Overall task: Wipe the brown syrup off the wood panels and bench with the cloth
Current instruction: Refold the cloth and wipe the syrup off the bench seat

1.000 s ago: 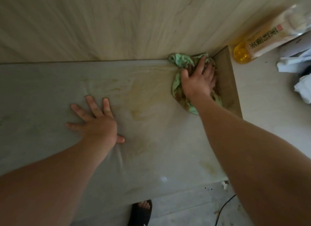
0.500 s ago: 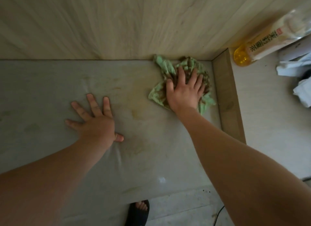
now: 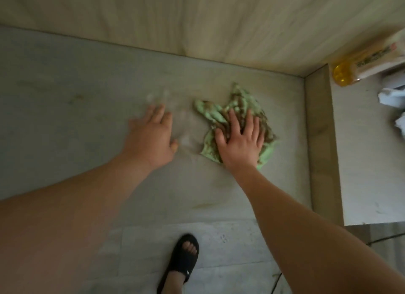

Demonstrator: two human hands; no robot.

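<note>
While the right hand [image 3: 240, 144] presses flat on the cloth [image 3: 211, 113], its fingers spread and straight rather than curled round the fabric, the left hand [image 3: 151, 138] sits just beside it over the bench [image 3: 65, 101], palm down, fingers stretched out, holding nothing. The left hand is blurred, so I cannot tell whether it bears on the surface or only skims it.

The cloth is green, crumpled and heavily stained brown. It lies on the bench towards the right end, near the side panel [image 3: 317, 129] and the back panel [image 3: 197, 19] but touching neither. Part of it sticks out past the fingertips and part shows under the heel of the palm. A faint brown smear [image 3: 203, 205] marks the bench closer to the front edge, just left of the right forearm.

Beyond the side panel, a bottle [image 3: 346, 74] of amber liquid lies on its side on a pale ledge [image 3: 368, 173], with crumpled white paper [image 3: 392, 96] near it. A foot in a black sandal [image 3: 182, 261] stands on the tiled floor [image 3: 230, 239] in front of the bench.
</note>
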